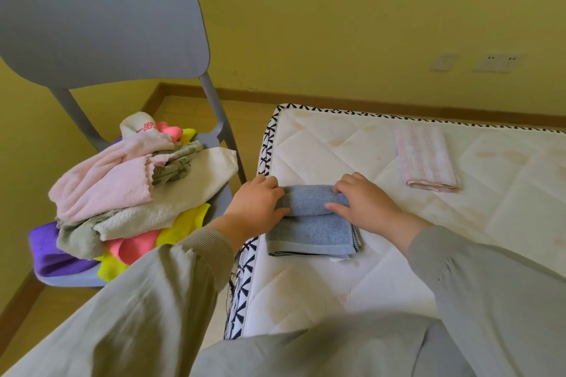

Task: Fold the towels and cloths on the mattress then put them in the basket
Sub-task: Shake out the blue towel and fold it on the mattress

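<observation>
The person is folding the blue towel (311,225), which is lying at the near left edge of the mattress (337,147). The left hand (258,203) and the right hand (366,206) are each gripping one end of the towel's far edge, fingers (344,187) curled round the doubled-over roll of cloth, apparently bringing it over toward the near hem. This is looking like a late fold on this towel. The next move is calling for the roll to be laid flat with the edges meeting, then pressed smooth.

A folded pink striped cloth (425,159) is lying well apart on the mattress to the right. A heap of unfolded cloths (128,190) is sitting on the grey chair (101,27) beside the bed, so much of the task seems left. No basket is showing, so where the folded pieces are to go cannot be told.
</observation>
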### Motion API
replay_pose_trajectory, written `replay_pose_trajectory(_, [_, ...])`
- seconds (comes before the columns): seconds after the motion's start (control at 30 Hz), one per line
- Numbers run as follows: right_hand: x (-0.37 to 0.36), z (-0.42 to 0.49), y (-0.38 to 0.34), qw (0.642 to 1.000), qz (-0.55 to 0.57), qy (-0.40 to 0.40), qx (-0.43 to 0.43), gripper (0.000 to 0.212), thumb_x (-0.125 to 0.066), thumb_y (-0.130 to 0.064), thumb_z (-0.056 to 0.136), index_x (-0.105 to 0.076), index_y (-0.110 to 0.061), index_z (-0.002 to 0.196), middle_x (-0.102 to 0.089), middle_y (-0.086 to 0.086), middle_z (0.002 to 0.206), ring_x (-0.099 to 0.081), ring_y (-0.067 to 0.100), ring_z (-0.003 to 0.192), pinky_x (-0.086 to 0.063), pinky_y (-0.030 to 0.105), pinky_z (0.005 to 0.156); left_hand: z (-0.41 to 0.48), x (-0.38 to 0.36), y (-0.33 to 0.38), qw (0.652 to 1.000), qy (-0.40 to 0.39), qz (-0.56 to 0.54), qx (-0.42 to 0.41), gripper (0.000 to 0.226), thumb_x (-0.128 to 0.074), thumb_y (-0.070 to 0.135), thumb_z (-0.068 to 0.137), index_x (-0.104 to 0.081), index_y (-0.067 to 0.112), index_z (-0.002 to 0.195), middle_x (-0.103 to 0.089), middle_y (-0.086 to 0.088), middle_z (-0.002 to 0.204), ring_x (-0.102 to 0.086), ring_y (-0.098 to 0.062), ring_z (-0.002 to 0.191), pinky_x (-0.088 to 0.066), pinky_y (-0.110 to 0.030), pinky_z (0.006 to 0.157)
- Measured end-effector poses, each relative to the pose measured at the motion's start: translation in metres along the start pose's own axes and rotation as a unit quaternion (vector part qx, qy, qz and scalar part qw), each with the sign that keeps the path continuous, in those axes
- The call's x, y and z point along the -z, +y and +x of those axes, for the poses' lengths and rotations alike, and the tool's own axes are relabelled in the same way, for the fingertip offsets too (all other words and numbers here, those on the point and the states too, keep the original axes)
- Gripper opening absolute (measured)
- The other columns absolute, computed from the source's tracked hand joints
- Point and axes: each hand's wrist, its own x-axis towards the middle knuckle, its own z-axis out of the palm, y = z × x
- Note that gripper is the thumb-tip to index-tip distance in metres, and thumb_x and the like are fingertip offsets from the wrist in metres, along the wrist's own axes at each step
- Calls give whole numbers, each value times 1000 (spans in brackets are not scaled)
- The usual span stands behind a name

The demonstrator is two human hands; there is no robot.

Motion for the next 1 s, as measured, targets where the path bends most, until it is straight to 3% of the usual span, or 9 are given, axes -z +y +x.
replay_pose_trajectory(0.17, [8,18,2,996,49,-55,-51,36,-53,-39,94,-68,-7,102,-57,7,103,-45,20,106,-38,31,92,13,5,-4,997,-54,-26,46,32,-39,33,102,-65,26,119,-56,0,123,-47,-24,115,-44,-36,90])
replay_pose_trajectory(0.3, [12,29,9,982,125,-97,-98,29,-57,-26,93,-66,1,86,-60,8,90,-57,26,93,-44,36,86,20,8,-2,975,-89,-154,130,24,-49,32,97,-57,14,110,-61,-6,101,-54,-22,94,-46,-33,75])
replay_pose_trajectory(0.4, [6,33,16,973,145,-131,-121,15,-64,-22,89,-55,-12,96,-58,5,106,-54,22,102,-42,32,88,29,10,-4,962,-135,-190,143,26,-56,31,93,-51,13,112,-56,-3,93,-52,-19,85,-40,-28,69])
replay_pose_trajectory(0.53, [1,38,17,958,171,-168,-155,46,-67,-21,87,-49,-12,128,-49,6,131,-46,22,124,-37,30,103,40,18,-7,946,-192,-216,146,57,-64,31,88,-38,17,137,-54,-7,126,-55,-24,107,-48,-33,87])
replay_pose_trajectory(0.57, [1,40,16,959,159,-180,-153,45,-69,-20,86,-52,-10,127,-52,6,130,-48,22,122,-38,30,102,41,20,-7,944,-211,-206,147,61,-66,31,86,-39,16,139,-52,-7,129,-53,-25,112,-46,-32,89])
replay_pose_trajectory(0.63, [0,41,13,960,130,-199,-148,36,-71,-19,83,-60,-8,116,-59,8,118,-56,24,110,-44,30,92,44,21,-6,946,-231,-181,138,48,-70,30,82,-54,13,124,-58,-5,115,-54,-24,104,-45,-29,80])
replay_pose_trajectory(0.73, [1,41,9,972,102,-171,-128,29,-73,-20,81,-64,-8,106,-60,7,110,-56,23,102,-44,30,85,42,21,-4,965,-181,-153,117,25,-73,27,75,-62,10,89,-56,-2,79,-55,-21,80,-42,-26,60])
replay_pose_trajectory(0.83, [4,38,8,987,71,-104,-97,30,-74,-21,80,-63,-11,106,-56,5,112,-49,22,110,-41,32,93,41,21,-3,978,-130,-129,99,26,-71,26,72,-63,10,91,-57,-2,78,-56,-22,77,-42,-27,58])
replay_pose_trajectory(1.0, [0,23,-1,999,-16,-41,-18,27,-69,-19,83,-58,-11,107,-51,1,111,-42,19,107,-35,28,88,27,21,7,974,-167,-132,77,22,-66,23,75,-48,14,85,-46,3,71,-44,-15,68,-31,-24,52])
